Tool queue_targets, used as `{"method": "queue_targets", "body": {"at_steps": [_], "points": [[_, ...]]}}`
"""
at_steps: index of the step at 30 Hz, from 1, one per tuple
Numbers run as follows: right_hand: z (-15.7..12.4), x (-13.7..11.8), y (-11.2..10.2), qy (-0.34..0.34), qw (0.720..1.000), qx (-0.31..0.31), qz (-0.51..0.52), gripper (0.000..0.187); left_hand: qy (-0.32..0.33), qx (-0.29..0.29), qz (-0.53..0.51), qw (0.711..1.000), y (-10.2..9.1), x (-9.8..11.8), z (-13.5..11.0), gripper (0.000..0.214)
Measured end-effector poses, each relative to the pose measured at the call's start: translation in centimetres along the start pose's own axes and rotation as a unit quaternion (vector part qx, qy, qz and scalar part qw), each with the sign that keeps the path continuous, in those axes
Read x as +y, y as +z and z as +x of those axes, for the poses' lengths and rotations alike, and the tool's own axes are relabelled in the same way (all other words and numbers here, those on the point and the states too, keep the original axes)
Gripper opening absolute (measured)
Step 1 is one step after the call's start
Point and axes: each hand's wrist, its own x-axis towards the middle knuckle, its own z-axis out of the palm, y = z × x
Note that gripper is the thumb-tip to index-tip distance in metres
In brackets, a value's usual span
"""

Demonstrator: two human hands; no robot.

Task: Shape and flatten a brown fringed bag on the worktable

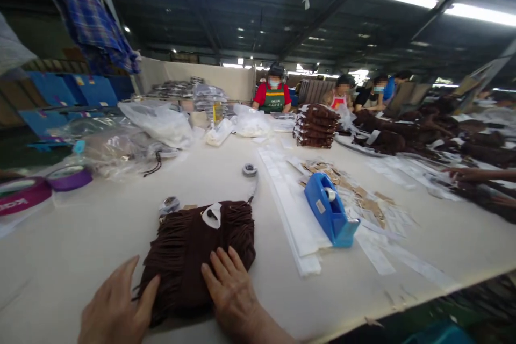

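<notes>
One fringed brown bag (192, 258) up front, one blue tape dispenser (332, 220), two big tape rolls (74, 181), one plaid cloth (88, 24)

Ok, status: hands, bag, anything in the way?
Left hand open at left of bag; right hand spread on top. Bag lying on table. Nothing seen blocking it; tape dispenser apart, to its right.
</notes>
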Motion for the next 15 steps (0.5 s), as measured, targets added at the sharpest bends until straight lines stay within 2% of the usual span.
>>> {"method": "queue_targets", "body": {"at_steps": [2,4,6,8,9,11,13,15], "points": [[0.2,-0.1,0.3,0.008,1.000,-0.003,0.008,0.034,0.135,-0.003,0.023,0.991,0.1,2.5,1.6,0.049],[0.5,-0.1,-0.1,0.020,0.999,-0.010,0.032,0.037,0.278,-0.043,0.025,0.959,1.1,4.5,2.7,0.053],[0.3,0.0,-1.2,0.024,0.997,-0.022,0.073,0.041,0.359,-0.081,0.040,0.929,2.4,5.1,2.8,0.062],[-0.6,0.3,-2.8,0.042,0.992,-0.015,0.114,0.045,0.391,-0.115,0.057,0.912,3.4,4.5,2.4,0.078],[-1.3,0.6,-3.5,0.079,0.988,0.001,0.129,0.049,0.396,-0.129,0.059,0.907,3.8,3.8,2.2,0.085],[-2.6,1.3,-4.5,0.214,0.963,0.046,0.160,0.056,0.389,-0.157,0.056,0.906,4.2,2.5,1.7,0.087],[-3.3,2.2,-4.9,0.363,0.902,0.077,0.219,0.057,0.374,-0.172,0.037,0.911,4.3,1.4,1.4,0.074],[-3.1,3.0,-4.7,0.445,0.835,0.080,0.315,0.051,0.348,-0.187,0.003,0.919,4.5,1.0,1.2,0.062]]}}
